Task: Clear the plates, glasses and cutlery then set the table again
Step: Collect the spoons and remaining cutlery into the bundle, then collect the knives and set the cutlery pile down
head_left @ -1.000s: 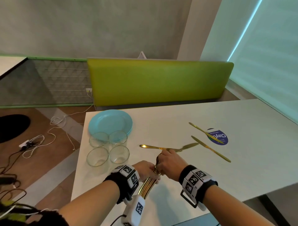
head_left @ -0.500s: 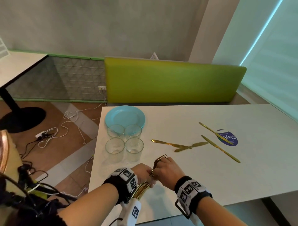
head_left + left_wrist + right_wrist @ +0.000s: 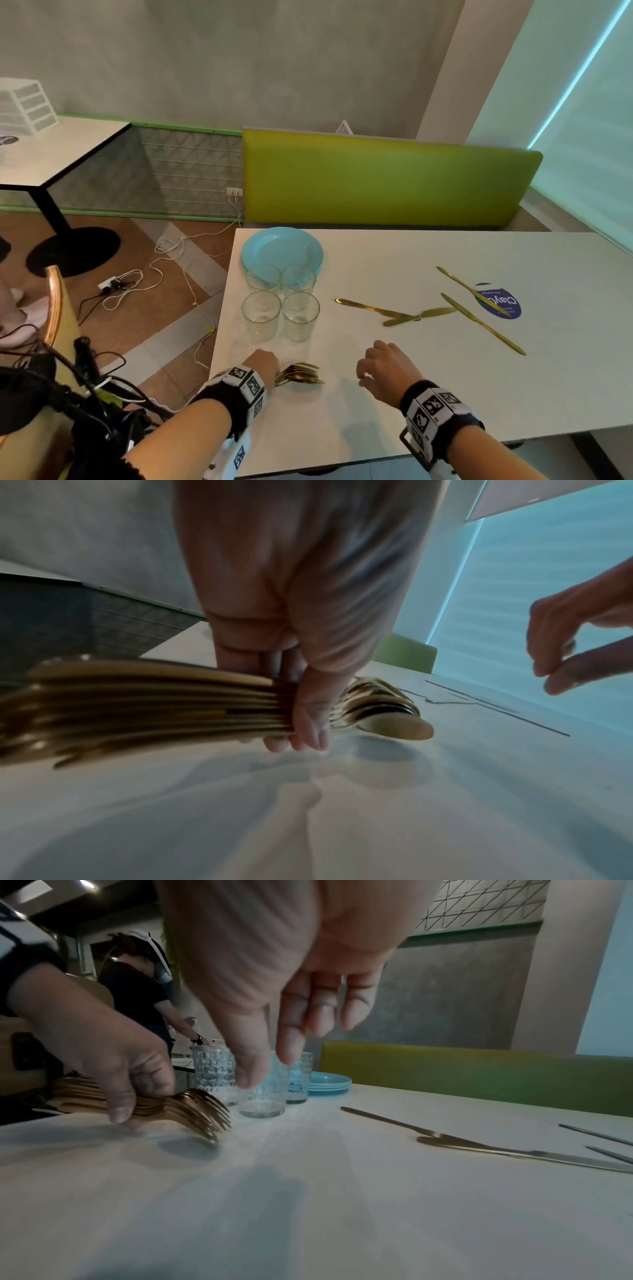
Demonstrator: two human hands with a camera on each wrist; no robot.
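Near table [image 3: 394, 421] front edge: left hand [image 3: 262, 368] grip grasping gold forks [image 3: 299, 373]; right hand [image 3: 385, 368] grip released, holding nothing

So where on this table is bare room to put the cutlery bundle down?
The bare white strip along the near edge, between the left hand holding the cutlery bundle and the right hand, is free. So is the stretch behind the knives. The left end is crowded: four glasses against the plates.
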